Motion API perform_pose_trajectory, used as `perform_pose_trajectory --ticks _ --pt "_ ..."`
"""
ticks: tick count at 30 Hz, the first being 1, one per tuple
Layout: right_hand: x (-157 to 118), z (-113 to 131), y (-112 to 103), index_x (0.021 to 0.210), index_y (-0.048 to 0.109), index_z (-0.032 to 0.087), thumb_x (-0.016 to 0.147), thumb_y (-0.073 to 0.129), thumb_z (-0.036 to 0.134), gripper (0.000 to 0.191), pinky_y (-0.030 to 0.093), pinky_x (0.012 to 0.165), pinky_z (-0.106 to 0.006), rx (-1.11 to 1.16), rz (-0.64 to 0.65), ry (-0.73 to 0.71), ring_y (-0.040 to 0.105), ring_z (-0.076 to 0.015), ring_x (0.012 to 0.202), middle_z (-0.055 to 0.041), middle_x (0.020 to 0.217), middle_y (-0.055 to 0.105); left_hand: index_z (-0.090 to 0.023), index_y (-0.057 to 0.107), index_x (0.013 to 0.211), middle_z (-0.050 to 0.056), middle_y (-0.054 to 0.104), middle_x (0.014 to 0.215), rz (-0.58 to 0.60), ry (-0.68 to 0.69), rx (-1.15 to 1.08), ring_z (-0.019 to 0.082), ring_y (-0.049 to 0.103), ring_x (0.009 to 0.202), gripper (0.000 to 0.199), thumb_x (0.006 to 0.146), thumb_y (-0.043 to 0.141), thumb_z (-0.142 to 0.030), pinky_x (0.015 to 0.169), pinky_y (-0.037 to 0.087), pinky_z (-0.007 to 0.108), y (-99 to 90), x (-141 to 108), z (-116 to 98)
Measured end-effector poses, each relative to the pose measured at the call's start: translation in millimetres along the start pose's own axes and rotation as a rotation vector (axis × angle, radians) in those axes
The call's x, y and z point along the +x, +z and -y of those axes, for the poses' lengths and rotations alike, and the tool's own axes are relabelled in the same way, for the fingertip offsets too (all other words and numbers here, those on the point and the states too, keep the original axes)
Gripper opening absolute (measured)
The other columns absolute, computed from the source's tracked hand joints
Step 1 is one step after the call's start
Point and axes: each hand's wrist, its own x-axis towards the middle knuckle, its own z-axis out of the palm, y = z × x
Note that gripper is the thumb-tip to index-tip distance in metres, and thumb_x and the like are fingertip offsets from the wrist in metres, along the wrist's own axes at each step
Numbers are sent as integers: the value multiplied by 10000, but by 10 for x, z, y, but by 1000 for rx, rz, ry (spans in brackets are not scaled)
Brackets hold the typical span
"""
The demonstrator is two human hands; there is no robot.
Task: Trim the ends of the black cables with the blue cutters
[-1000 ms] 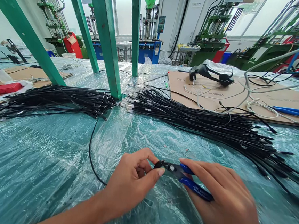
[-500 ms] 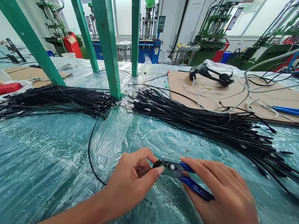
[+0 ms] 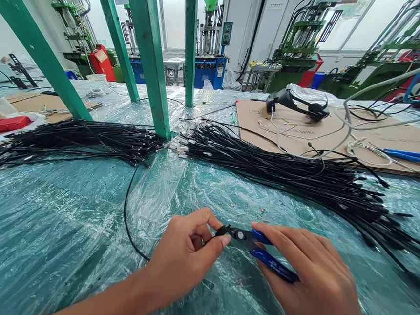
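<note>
Blue-handled flush cutters (image 3: 250, 244) are held just above the plastic-covered counter, low in the head view and midway across it, with the black cutting head pointed toward the left and the handles angled down to the right. The cutting head is pinched by the fingers of the left hand (image 3: 182, 258), which are drawn together around it, with the thumb pressed against its near side. The blue handles are gripped by the curved fingers of the right hand (image 3: 316, 284). Whether the cutter's jaws are parted cannot be told, as their tips are too small and partly hidden.

Against the view taken half a second earlier, only a slight shift of the cutters is seen, and both hands are kept in nearly the same place.

A single black cable (image 3: 127, 214) is looped across the plastic sheeting (image 3: 42, 221) and passes beneath the left wrist. Beyond a stretch of sheeting, two large bundles of black cables are laid end to end, one to the left (image 3: 71, 143) and one to the right (image 3: 268, 165), whose far ends are spread toward the right hand. A cardboard sheet (image 3: 290, 115) is laid farther off, with blue-handled pliers (image 3: 412, 156) on it. Green steel legs (image 3: 149, 49) stand beyond the cables, and moulding machines (image 3: 209, 40) are seen in the background.
</note>
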Motion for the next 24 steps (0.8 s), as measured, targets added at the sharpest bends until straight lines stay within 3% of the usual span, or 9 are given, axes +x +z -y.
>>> perform_pose_trajectory --ticks 19,24 --pt "-76 -25 -23 1099 617 198 869 561 156 241 419 756 -314 -7 34 -38 636 -167 785 -22 887 704 -210 571 775 -42 502 514 -18 3 -12 118 413 468 131 838 569 -325 457 288 227 1 1 -8" --pt "-17 -9 6 1012 639 199 896 505 167 180 422 731 -312 -27 -16 5 624 -167 755 -24 840 695 -208 536 765 -58 471 499 -29 25 5 101 356 435 151 849 552 -333 451 261 231 1 6 -19"
